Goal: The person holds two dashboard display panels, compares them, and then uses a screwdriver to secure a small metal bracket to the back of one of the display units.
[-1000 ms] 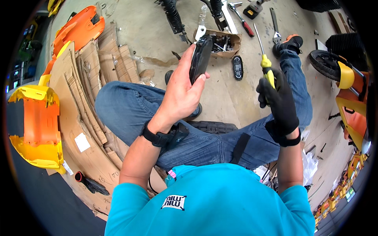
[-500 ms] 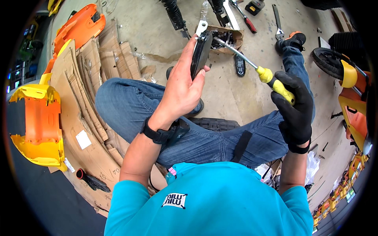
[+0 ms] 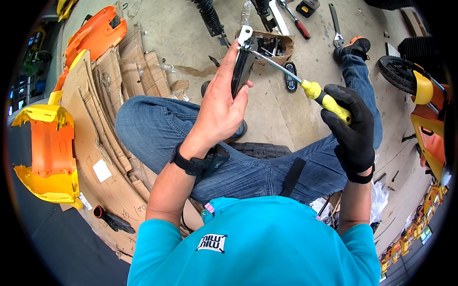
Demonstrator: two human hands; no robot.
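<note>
My bare left hand is closed around a long, flat black part and holds it up lengthwise over the floor. A pale metal bracket with a hole sticks up from the part's far end. My right hand, in a black glove, grips the yellow-and-black handle of a screwdriver. Its shaft slants away to the left, and the tip meets the part just below the bracket; what it touches there is too small to tell. Behind the tip is an open cardboard box of small dark hardware.
Between my legs lies a black display unit. Farther off are a red-handled ratchet, an adjustable wrench and a battery pack. Flattened cardboard, an empty glove and yellow-orange shells are at left; a wheel stands right.
My right hand has shifted slightly left, bringing the screwdriver tip leftward onto the far end of the black part. My left hand has barely moved, though the part appears slightly turned.
</note>
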